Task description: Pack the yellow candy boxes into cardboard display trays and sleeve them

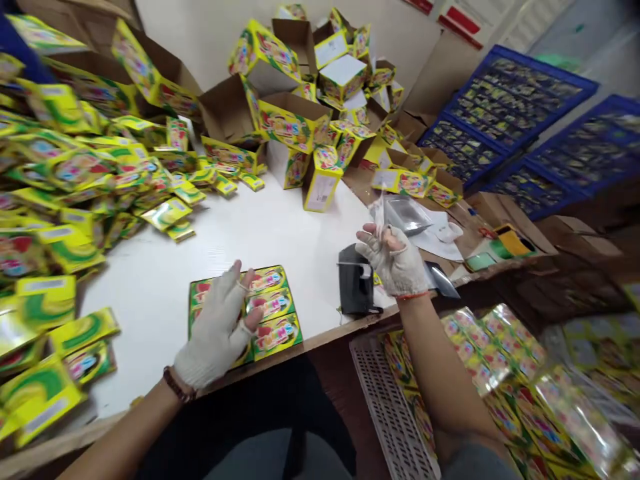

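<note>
Dark clothing (250, 460) is showing nearest, below the white table (310, 240). Leftmost, a heap of yellow packs (75, 173) is crowding the surface. The left hand (217, 327) is spreading its fingers over a pack block (275, 303) near the front edge, gripping nothing. Open cartons (293, 127) are cluttering the back. A black dispenser (355, 280) is standing between the hands; the right hand (395, 260) is half curling beside it, near something clear, its grip I can't tell. Blue crates (500, 113) are leaning beyond.

Two hands (213, 333) (397, 263), one black device (355, 283), one bracelet (178, 386), one pink crate (375, 407) show.
</note>
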A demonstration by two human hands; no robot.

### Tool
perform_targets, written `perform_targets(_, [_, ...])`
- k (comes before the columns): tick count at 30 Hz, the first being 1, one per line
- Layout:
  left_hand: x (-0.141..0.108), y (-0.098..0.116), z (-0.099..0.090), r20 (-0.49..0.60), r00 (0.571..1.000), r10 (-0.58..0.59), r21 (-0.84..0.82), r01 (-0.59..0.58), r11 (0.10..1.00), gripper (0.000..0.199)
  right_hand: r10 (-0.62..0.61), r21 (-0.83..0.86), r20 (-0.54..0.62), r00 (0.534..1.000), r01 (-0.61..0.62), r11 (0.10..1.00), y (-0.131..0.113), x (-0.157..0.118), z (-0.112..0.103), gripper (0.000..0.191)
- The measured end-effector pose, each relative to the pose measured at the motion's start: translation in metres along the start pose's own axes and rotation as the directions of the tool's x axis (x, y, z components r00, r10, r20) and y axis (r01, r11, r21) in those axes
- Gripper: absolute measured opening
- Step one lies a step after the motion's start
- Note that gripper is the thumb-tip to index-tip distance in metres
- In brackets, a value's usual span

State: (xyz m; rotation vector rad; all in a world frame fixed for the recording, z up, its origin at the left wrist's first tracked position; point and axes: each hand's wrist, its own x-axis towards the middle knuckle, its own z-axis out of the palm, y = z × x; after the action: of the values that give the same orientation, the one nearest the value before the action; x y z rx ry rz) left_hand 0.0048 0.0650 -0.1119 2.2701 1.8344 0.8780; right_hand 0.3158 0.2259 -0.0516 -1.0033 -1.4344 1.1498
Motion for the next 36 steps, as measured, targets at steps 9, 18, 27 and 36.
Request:
perform_targets(9, [-0.01,0.02,-0.097,-0.457,0.889,-0.038,0.171,0.13,0.977,0.056,0.395,0.277,0.345,0.851,-0.495,0.824,0.031,-0.04,0.119,0.041])
perform_targets(18, [0.031,0.032,-0.018,0.304,0.952,-0.042,0.301,-0.055,0.952,0.045,0.666,-0.071,0.366,0.65,-0.695,0.716,0.068,-0.102,0.106,0.037])
perform_targets(27, [0.059,0.018,0.007,0.391,0.918,0.07,0.286,-0.193,0.939,0.043,0.623,-0.146,0.369,0.69,-0.619,0.772,0.065,-0.116,0.105,0.049])
perform_targets(36, [0.066,0.022,0.016,0.466,0.885,0.015,0.291,-0.169,0.942,0.057,0.686,-0.223,0.368,0.627,-0.657,0.72,0.051,-0.135,0.087,0.045])
